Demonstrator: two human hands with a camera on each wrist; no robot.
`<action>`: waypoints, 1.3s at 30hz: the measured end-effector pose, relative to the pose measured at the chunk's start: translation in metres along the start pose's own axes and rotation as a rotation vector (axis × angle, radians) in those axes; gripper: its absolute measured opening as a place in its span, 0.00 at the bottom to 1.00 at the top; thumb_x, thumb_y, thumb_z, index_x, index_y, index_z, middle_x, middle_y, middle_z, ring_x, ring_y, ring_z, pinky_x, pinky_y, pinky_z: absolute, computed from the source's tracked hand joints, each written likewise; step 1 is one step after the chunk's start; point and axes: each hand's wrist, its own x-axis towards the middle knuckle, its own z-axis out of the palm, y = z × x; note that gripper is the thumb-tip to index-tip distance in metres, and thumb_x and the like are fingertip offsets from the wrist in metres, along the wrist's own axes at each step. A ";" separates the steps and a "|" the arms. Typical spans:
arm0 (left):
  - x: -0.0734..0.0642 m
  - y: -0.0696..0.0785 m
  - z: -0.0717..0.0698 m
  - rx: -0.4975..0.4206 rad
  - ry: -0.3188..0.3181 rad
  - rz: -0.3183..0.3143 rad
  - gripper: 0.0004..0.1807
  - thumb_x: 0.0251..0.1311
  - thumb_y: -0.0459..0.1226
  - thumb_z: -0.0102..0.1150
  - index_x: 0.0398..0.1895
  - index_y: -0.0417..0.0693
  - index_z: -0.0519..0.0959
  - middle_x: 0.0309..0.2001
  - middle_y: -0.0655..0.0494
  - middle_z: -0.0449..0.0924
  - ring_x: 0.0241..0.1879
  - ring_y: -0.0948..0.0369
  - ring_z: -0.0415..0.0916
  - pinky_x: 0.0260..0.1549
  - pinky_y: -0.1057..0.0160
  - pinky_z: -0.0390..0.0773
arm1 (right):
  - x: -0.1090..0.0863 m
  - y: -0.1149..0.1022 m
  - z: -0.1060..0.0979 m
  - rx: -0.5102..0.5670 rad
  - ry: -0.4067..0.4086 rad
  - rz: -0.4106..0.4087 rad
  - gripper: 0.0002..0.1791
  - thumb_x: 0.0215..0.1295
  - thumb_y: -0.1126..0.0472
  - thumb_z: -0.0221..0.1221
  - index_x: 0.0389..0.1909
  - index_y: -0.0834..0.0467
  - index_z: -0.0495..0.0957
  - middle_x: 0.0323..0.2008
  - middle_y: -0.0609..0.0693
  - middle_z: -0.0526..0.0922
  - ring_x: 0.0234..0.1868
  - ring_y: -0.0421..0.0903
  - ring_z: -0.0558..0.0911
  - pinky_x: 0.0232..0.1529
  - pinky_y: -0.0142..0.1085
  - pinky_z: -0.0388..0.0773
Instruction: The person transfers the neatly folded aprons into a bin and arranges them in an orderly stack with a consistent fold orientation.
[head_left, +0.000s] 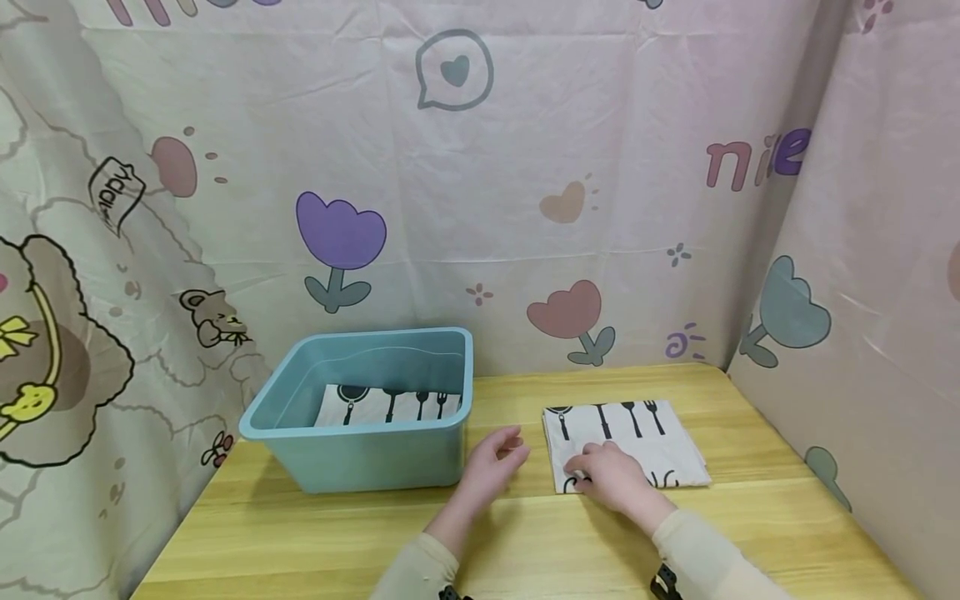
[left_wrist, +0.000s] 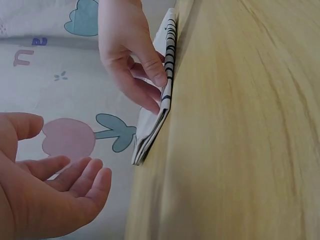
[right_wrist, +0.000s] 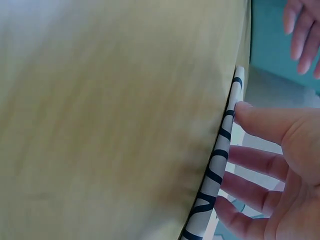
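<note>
A folded white cloth point(head_left: 626, 433) printed with black cutlery shapes lies flat on the wooden table, right of the middle. My right hand point(head_left: 611, 477) rests on its near left part, fingers spread along the folded edge; in the right wrist view the thumb tip touches the edge of the cloth point(right_wrist: 215, 165). My left hand point(head_left: 493, 461) hovers between the cloth and a blue plastic bin point(head_left: 375, 458), holding nothing, its fingers loosely bent in the left wrist view. Inside the bin lies another white cloth point(head_left: 405, 406) with the same print, its lower part hidden by the front wall.
The wooden table point(head_left: 315, 542) runs to a patterned fabric backdrop point(head_left: 450, 208) at the back. More fabric hangs at the left and right sides. The bin stands at the back left, close to the backdrop.
</note>
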 end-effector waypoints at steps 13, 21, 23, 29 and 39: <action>0.002 -0.007 0.001 -0.073 0.021 -0.080 0.31 0.65 0.45 0.61 0.67 0.37 0.70 0.55 0.47 0.78 0.55 0.49 0.75 0.49 0.51 0.78 | -0.006 -0.024 0.002 0.023 0.015 -0.170 0.14 0.48 0.60 0.73 0.39 0.49 0.88 0.28 0.41 0.75 0.29 0.42 0.68 0.27 0.32 0.67; 0.004 -0.011 0.002 -0.117 0.031 -0.123 0.32 0.65 0.45 0.61 0.67 0.35 0.69 0.56 0.44 0.77 0.52 0.49 0.76 0.46 0.50 0.79 | -0.007 -0.028 -0.001 0.046 -0.010 -0.226 0.14 0.50 0.60 0.73 0.39 0.48 0.87 0.29 0.40 0.76 0.29 0.40 0.68 0.27 0.31 0.66; 0.004 -0.011 0.003 -0.127 0.034 -0.126 0.33 0.65 0.45 0.61 0.67 0.34 0.68 0.56 0.43 0.77 0.52 0.48 0.76 0.47 0.50 0.79 | -0.006 -0.026 -0.004 0.073 -0.025 -0.242 0.13 0.51 0.60 0.72 0.40 0.48 0.87 0.30 0.40 0.77 0.29 0.39 0.69 0.29 0.32 0.68; 0.006 -0.011 0.004 -0.164 0.040 -0.142 0.34 0.65 0.46 0.61 0.68 0.33 0.67 0.57 0.40 0.76 0.52 0.48 0.76 0.49 0.48 0.78 | -0.003 -0.016 -0.012 0.197 -0.068 -0.213 0.12 0.59 0.59 0.68 0.44 0.52 0.86 0.34 0.42 0.84 0.32 0.35 0.77 0.36 0.35 0.77; 0.007 -0.013 0.011 -0.174 0.053 -0.161 0.35 0.66 0.48 0.60 0.68 0.33 0.67 0.59 0.39 0.74 0.53 0.47 0.75 0.51 0.49 0.78 | -0.009 0.012 -0.022 0.282 0.057 -0.002 0.15 0.63 0.62 0.64 0.50 0.59 0.83 0.46 0.53 0.85 0.43 0.49 0.83 0.47 0.47 0.80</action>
